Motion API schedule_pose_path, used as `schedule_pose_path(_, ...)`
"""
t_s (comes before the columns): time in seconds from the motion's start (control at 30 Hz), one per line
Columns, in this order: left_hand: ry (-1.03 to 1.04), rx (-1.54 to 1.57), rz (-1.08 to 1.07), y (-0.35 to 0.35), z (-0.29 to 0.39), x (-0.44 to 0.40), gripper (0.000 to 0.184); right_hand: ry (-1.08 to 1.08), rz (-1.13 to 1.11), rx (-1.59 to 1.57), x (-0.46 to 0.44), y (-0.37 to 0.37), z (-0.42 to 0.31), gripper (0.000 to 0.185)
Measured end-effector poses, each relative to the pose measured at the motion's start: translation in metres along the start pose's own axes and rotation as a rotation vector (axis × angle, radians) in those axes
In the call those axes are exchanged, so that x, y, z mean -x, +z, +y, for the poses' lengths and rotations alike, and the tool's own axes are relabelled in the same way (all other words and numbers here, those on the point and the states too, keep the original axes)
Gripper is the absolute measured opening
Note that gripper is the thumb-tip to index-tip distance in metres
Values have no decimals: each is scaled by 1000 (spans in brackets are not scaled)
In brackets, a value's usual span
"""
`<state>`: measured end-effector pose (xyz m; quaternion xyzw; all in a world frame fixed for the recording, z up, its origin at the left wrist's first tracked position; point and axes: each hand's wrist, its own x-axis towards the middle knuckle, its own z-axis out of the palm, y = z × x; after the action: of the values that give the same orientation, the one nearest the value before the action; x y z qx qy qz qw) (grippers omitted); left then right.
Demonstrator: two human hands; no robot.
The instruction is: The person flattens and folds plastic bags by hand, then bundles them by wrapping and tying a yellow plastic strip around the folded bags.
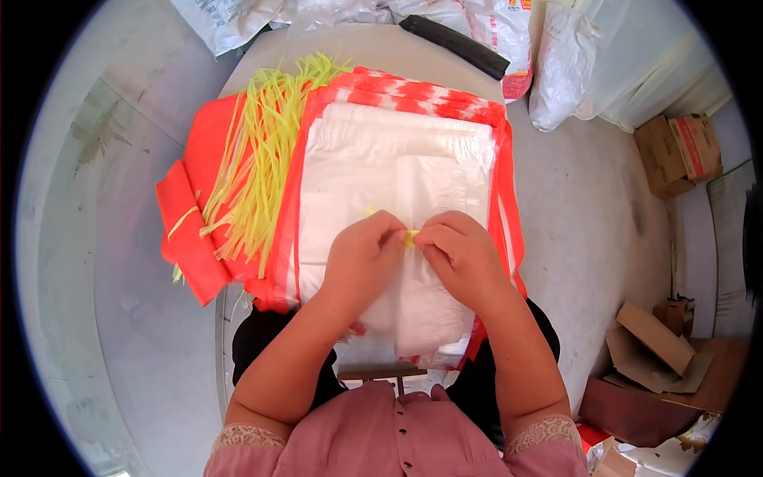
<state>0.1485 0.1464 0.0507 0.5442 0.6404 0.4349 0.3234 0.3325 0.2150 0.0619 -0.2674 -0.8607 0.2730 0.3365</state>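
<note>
A folded bundle of white plastic bags (429, 310) lies lengthwise over a stack of white plastic bags with red edges (342, 159). Around the bundle's middle runs a yellow plastic tie strip (411, 238). My left hand (366, 258) pinches the strip from the left side, fingers closed. On the right, my right hand (461, 258) grips the strip too, its fingertips close to the left ones. To the left, a heap of loose yellow strips (266, 159) spreads over red bags (208, 143). A rolled red bundle (191, 230) there has a yellow tie round it.
A black roll (455, 46) lies at the table's (342, 49) far edge. Filled white sacks (564, 67) stand beyond it. Cardboard boxes (679, 155) sit on the floor at the right, with an opened carton (656, 350) nearer to me.
</note>
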Motion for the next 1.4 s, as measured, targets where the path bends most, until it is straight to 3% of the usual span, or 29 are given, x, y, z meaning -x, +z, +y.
schedule_pose_path(0.1,128,-201,64,-5,-1,-1,7,119,-90,0,6,-5,-6,18)
schedule_pose_path(0.17,201,-382,110,-7,-6,-5,7,337,-150,-68,6,-13,-12,20)
schedule_pose_path(0.23,157,-476,95,-9,-1,-7,8,400,-195,-75,8,-19,-12,22)
schedule_pose_path(0.37,231,-637,191,-6,-2,-7,12,130,-119,128,18,-27,-3,29)
schedule_pose_path(0.4,127,-569,170,-8,4,-5,13,39,-67,201,21,-28,-1,32)
schedule_pose_path(0.47,-77,-431,123,-13,18,2,14,361,-84,154,22,-38,-7,42)
schedule_pose_path(0.5,-46,-389,62,-15,16,7,16,524,-91,128,22,-43,-11,48)
schedule_pose_path(0.6,41,-268,-112,-23,9,26,21,750,-313,47,17,-50,-16,64)
schedule_pose_path(0.77,11,-48,-252,-26,3,41,31,730,-286,-119,26,-51,-12,69)
schedule_pose_path(0.8,-92,9,-300,-29,5,42,33,725,-265,-181,27,-51,-13,67)
schedule_pose_path(0.87,-301,126,-388,-33,9,43,38,638,-116,-619,29,-53,-27,63)
schedule_pose_path(0.9,-343,368,-383,-31,1,46,43,588,-41,-837,28,-55,-35,62)
schedule_pose_path(0.97,-376,887,-397,-24,-4,51,61,456,-32,-902,19,-57,-50,61)
schedule_pose_path(1.0,-385,1164,-429,-22,6,51,74,432,-16,-780,19,-54,-48,60)
schedule_pose_path(1.07,-609,1295,-396,-18,-3,53,73,426,22,-377,20,-42,-32,59)
schedule_pose_path(1.13,-775,1351,-400,-13,-19,53,67,536,-44,-116,15,-39,-21,58)
schedule_pose_path(1.2,-728,1314,-407,-14,-16,52,60,740,-219,-152,11,-40,-17,59)
schedule_pose_path(1.4,-740,1246,-366,-10,-7,50,57,834,-50,-576,20,-21,-2,66)
